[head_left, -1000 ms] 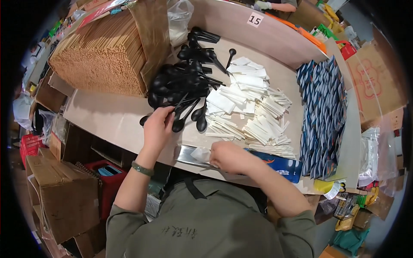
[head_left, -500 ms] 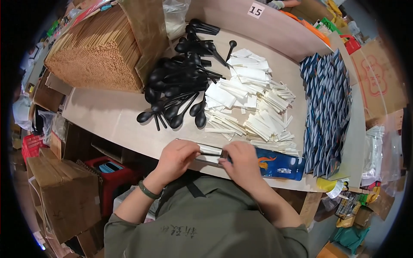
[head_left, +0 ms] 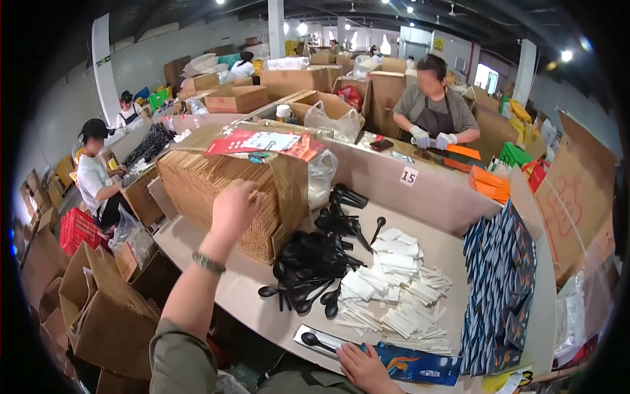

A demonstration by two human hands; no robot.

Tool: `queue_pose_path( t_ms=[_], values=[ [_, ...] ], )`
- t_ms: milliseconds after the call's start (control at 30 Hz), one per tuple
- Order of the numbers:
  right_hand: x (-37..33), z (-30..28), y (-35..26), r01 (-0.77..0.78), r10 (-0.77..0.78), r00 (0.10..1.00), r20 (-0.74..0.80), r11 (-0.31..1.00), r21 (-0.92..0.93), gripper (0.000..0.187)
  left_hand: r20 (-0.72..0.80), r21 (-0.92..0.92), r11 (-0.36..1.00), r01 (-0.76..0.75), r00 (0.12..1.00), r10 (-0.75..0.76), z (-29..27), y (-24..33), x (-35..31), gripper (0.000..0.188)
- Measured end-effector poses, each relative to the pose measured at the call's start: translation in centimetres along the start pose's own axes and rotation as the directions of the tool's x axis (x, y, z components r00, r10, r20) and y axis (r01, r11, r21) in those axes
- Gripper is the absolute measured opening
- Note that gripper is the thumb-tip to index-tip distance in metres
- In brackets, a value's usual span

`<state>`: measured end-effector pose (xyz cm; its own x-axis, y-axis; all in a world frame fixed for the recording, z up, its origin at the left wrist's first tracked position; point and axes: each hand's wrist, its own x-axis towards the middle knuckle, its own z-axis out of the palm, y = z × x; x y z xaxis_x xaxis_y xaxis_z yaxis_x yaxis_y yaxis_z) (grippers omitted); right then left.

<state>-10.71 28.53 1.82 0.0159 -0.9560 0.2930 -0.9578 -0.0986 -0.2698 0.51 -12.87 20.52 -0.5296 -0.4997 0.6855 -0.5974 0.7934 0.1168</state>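
My left hand reaches up to a big block of thin, tightly packed brown strips, wrapped in cardboard. Its fingers are bent and closed at the block's right side; what they pinch is too small to make out. Low at the table's front edge, my right hand lies with outstretched fingers on a flat white piece and the end of a dark blue printed packet. A single black spoon rests on the white piece, bowl to the left, its handle running toward my right fingers.
A heap of black spoons lies mid-table, beside piled white packets and sticks. Many blue packets stand in rows at the right. Behind the partition, a gloved person handles orange packets. Open cardboard boxes stand left.
The view has lifted to show the room. My left hand has moved from the front edge up to the brown block. The spoon lies on the white piece; my right hand has flattened beside it.
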Motion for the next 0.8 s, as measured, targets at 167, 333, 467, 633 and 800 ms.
queue_pose_path(
  t_ms=[167,333,467,633,800],
  values=[
    [0.3,1.2,1.3,0.01,-0.01,1.0,-0.012,1.0,0.019,0.042,0.452,-0.052,0.968,0.247,0.87,-0.198,0.6,-2.3,5.4,0.017],
    [-0.8,0.6,1.2,-0.034,0.034,0.999,0.003,0.999,0.017,0.043,0.235,0.249,0.968,0.03,0.968,-0.091,0.8,-1.9,5.5,0.007],
    [-1.3,0.0,0.4,-0.021,0.019,0.999,0.036,0.998,0.056,0.044,0.159,0.256,0.966,0.033,0.984,-0.075,-0.6,-1.8,4.2,0.018],
    [-1.8,0.8,1.4,-0.016,0.032,0.996,-0.078,0.98,0.2,0.044,-0.043,-0.468,0.793,0.389,0.887,-0.46,0.7,-4.1,-3.9,0.021],
    [-1.1,-0.1,1.6,-0.153,0.153,0.988,0.015,0.977,0.147,0.044,0.498,-0.825,-0.03,0.565,0.7,-0.511,2.4,-3.8,-19.1,0.012]
  ],
)
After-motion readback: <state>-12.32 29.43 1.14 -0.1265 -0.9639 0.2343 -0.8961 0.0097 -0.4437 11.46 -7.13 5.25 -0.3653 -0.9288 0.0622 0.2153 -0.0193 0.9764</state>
